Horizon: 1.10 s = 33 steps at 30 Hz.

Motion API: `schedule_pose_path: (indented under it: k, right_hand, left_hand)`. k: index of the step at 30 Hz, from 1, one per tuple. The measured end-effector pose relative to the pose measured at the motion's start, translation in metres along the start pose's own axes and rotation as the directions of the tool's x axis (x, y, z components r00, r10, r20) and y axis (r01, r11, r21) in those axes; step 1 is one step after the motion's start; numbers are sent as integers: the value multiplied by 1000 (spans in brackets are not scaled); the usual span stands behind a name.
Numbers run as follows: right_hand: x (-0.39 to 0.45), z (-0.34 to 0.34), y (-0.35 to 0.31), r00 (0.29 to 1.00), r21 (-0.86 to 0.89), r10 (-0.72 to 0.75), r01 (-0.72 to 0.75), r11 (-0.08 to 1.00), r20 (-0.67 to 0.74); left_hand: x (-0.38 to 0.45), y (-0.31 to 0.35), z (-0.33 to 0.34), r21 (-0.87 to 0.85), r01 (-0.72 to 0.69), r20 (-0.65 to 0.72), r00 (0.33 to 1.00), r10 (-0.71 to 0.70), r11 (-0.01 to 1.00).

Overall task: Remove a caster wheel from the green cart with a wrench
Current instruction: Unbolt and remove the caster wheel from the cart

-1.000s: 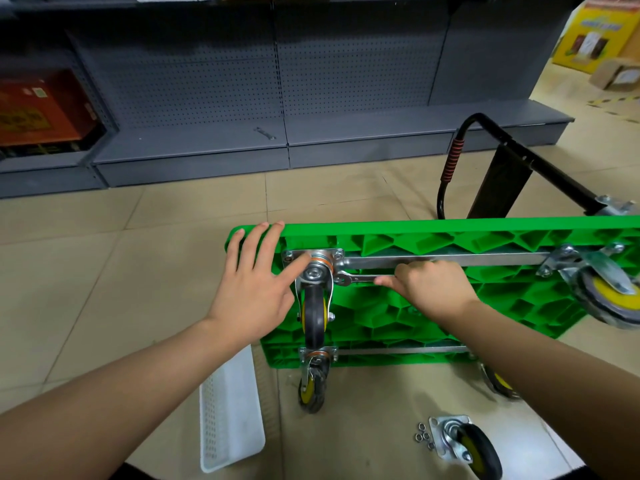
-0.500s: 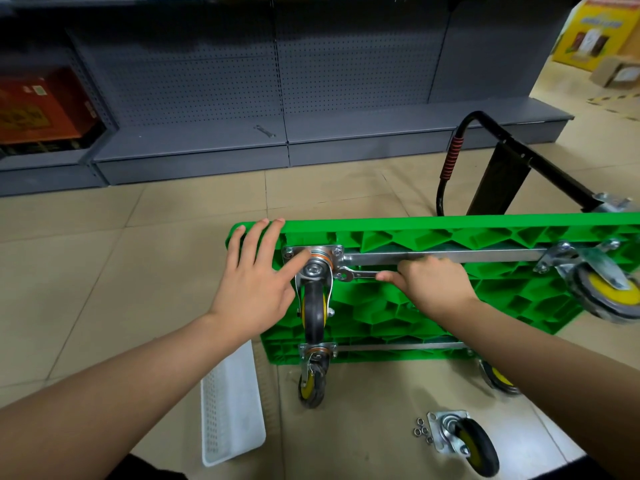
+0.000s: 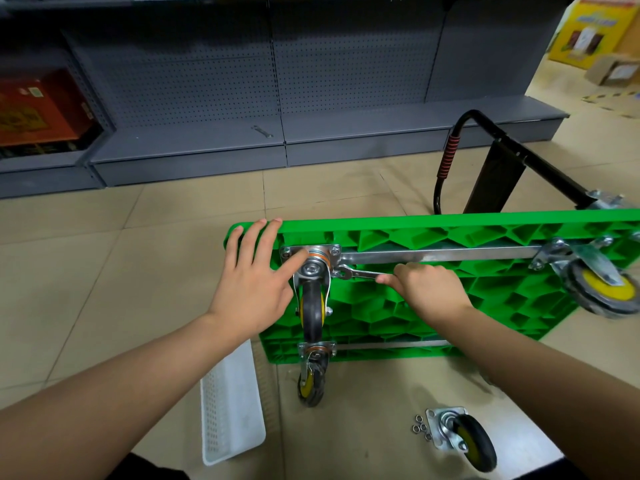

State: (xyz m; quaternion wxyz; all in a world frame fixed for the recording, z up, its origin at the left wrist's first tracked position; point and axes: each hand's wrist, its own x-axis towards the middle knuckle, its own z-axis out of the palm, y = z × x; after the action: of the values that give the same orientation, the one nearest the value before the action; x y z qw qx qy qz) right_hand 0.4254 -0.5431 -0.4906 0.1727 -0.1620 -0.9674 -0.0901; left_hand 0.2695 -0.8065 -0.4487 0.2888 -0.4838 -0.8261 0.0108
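Note:
The green cart (image 3: 433,233) stands on its side with its ribbed underside facing me. A black and yellow caster wheel (image 3: 312,306) is bolted near its top left corner. My left hand (image 3: 254,278) lies flat over the cart's corner, thumb pressing on the caster's mounting plate (image 3: 327,252). My right hand (image 3: 424,289) grips the handle of a silver wrench (image 3: 356,273), whose head sits on a bolt at the plate's lower right corner.
A second caster (image 3: 312,374) hangs at the cart's lower left and a third (image 3: 599,285) at the right. A loose caster (image 3: 462,438) and several washers (image 3: 419,426) lie on the floor. A white tray (image 3: 230,407) lies left. Another wrench (image 3: 262,131) rests on the grey shelf.
The wrench handle has dipped slightly with my right hand. My left hand keeps its place on the cart corner and plate.

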Motion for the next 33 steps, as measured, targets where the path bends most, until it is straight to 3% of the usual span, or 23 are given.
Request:
schedule_pose_path:
  k: [6, 12, 15, 17, 20, 25, 33]
  right_hand:
    - [11, -19, 8, 982, -102, -149, 138, 985, -112]
    - [28, -44, -1, 982, -160, -178, 167, 973, -61]
    - [32, -56, -13, 974, -191, -214, 223, 956, 70]
    - [32, -55, -15, 978, -194, -194, 205, 959, 75]
    - [30, -43, -9, 981, -178, -166, 146, 973, -104]
    - [31, -31, -4, 952, -131, -206, 179, 975, -226]
    - [22, -20, -2, 952, -67, -163, 151, 986, -261]
  left_hand:
    - [0, 0, 1, 1, 1, -6, 1000, -1, 1000]
    - [0, 0, 0, -2, 1, -2, 1000, -1, 1000]
    - [0, 0, 0, -5, 1, 6, 1000, -1, 1000]
    - [0, 0, -1, -9, 0, 11, 1000, 0, 1000]
    - [0, -1, -1, -12, -3, 11, 1000, 4, 1000]
    - [-1, -2, 0, -23, -9, 12, 1000, 9, 1000]
    - [0, -4, 0, -25, -9, 27, 1000, 10, 1000]
